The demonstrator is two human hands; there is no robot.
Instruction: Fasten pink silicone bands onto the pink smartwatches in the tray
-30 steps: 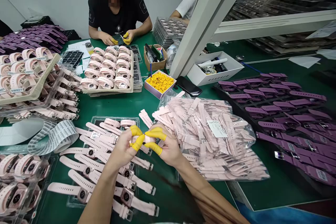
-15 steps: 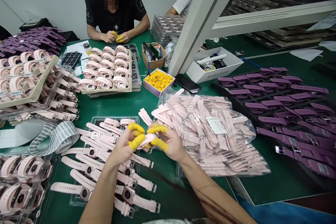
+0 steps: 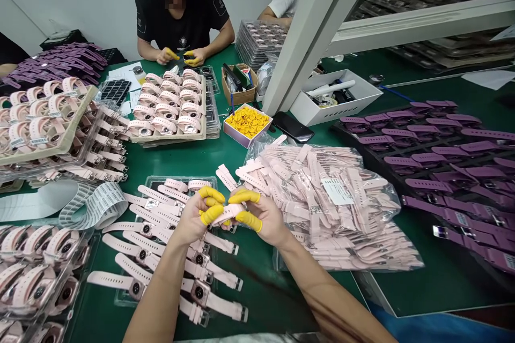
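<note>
Between my two hands is a pink watch strap (image 3: 227, 214), gripped by fingertips in yellow finger cots. My left hand (image 3: 200, 215) pinches its left end, and my right hand (image 3: 261, 214) pinches the right end; whether a watch case is attached is hidden by the fingers. Below and left of my hands, several smartwatches with pink straps (image 3: 199, 293) lie spread out, their round black sensor backs facing up. Right beside my right hand is a clear bag full of pink watch straps (image 3: 322, 198) with a white label. Loose pink straps stick out at its left side.
Trays of pink watches (image 3: 169, 99) stand ahead and at left (image 3: 40, 112). A roll of barcode labels (image 3: 107, 206) lies left. Yellow finger cots fill a small box (image 3: 248, 122) near a black phone (image 3: 293, 127). Purple-strapped watches (image 3: 422, 158) lie right. A co-worker (image 3: 183, 16) sits opposite.
The view has shifted slightly, so the table's contents appear a little further right. My hands keep the pink strap in nearly the same pose. The co-worker's hands have moved apart.
</note>
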